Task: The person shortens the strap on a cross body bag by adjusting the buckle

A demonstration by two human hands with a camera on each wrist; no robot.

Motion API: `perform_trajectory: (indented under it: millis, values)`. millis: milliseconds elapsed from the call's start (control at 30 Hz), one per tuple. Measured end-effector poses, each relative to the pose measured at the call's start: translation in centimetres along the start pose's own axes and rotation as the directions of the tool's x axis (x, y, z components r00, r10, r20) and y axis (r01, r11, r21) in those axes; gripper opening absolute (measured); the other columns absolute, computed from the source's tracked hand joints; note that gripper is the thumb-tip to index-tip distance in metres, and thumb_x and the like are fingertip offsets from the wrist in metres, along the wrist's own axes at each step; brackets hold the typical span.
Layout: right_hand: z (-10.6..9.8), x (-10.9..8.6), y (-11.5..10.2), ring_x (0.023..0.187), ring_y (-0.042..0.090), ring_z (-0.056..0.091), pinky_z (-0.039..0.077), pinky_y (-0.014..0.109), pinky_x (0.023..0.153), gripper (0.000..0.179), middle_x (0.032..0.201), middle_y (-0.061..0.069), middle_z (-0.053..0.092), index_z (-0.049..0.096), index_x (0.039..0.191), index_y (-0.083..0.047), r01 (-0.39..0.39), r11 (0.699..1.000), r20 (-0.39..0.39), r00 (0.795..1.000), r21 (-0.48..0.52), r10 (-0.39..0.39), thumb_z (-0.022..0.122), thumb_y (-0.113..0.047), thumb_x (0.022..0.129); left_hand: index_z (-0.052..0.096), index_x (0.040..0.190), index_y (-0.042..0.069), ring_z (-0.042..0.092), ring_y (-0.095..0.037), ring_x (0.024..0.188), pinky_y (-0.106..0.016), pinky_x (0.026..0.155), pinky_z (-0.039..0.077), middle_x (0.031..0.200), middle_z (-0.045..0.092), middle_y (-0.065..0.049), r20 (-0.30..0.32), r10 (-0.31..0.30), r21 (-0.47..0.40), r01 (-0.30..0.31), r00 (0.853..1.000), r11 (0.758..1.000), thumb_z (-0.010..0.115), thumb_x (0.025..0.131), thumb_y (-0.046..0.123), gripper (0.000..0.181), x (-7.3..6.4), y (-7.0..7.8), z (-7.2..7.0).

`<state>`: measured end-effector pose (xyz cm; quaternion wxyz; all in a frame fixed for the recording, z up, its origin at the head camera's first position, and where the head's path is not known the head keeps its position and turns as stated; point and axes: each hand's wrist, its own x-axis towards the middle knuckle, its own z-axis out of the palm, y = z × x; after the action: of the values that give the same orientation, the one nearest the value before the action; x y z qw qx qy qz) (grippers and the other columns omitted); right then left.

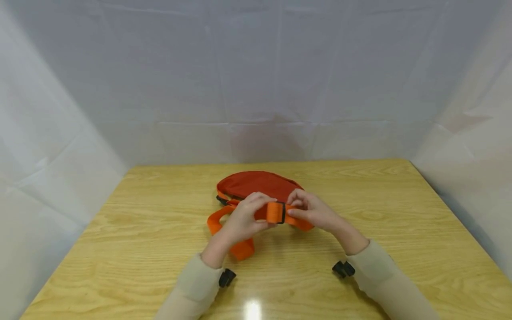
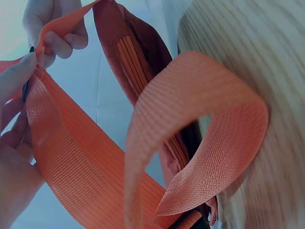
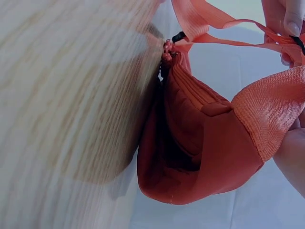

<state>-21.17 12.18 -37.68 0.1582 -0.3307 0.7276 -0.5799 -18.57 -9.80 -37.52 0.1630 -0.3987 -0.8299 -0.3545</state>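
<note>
A red waist bag [image 1: 260, 183] lies on the table, its orange strap [image 1: 241, 250] looping off toward the front left. Both hands hold the strap up just in front of the bag. My left hand [image 1: 246, 216] pinches the webbing on the left of a black slide buckle [image 1: 282, 213]. On the buckle's other side, my right hand [image 1: 314, 210] pinches the strap between thumb and fingers. The left wrist view shows a wide strap loop [image 2: 200, 133] close to the camera. In the right wrist view the bag's zipped side [image 3: 195, 90] faces the camera.
The wooden table [image 1: 140, 240] reaches back to a pale sheet wall [image 1: 256, 89], with more sheeting at both sides. A black clip [image 1: 227, 278] sits at the left cuff and another black clip [image 1: 343, 269] at the right cuff.
</note>
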Motion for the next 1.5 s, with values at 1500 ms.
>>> perform_trajectory:
  millis: [1500]
  values:
    - [1.3,0.0,-0.2,0.085,0.02,0.056,0.047,0.028,0.068,0.057,0.105,0.016,0.06,0.055,0.117,0.004,0.252,0.79,-0.065,0.937,-0.559,-0.344,0.077,-0.011,0.067,0.061,0.102,0.003,0.053,-0.014,0.089,-0.024,0.078,0.044,0.095,0.055,-0.003,0.006,-0.03,0.016,0.03,1.0,0.999,0.077,0.068,0.013,0.039,0.4,-0.5,0.1]
